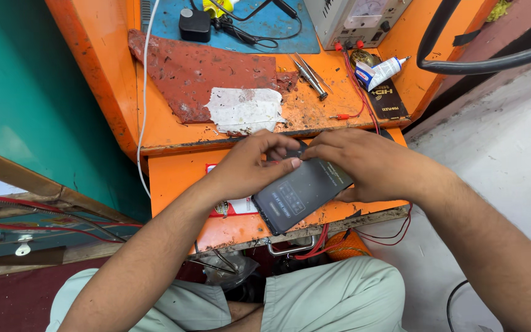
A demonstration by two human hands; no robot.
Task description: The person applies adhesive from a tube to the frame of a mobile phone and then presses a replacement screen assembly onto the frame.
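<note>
A dark flat phone body (299,193) with pale markings on its back lies tilted between both hands, above the orange pull-out shelf (173,175). My left hand (250,166) grips its upper left edge, thumb pressed near the top corner. My right hand (364,163) holds the upper right side, fingers curled over the top end. Fingertips of both hands meet at the top edge of the phone, which they partly hide.
On the orange bench (314,114) lie a worn red mat (195,71), white torn paper (244,109), metal tweezers (308,75), a white glue tube (379,71), a dark card (388,98), red wires (361,98). A power supply (354,18) and blue mat (259,24) sit behind. White cable (144,92) hangs left.
</note>
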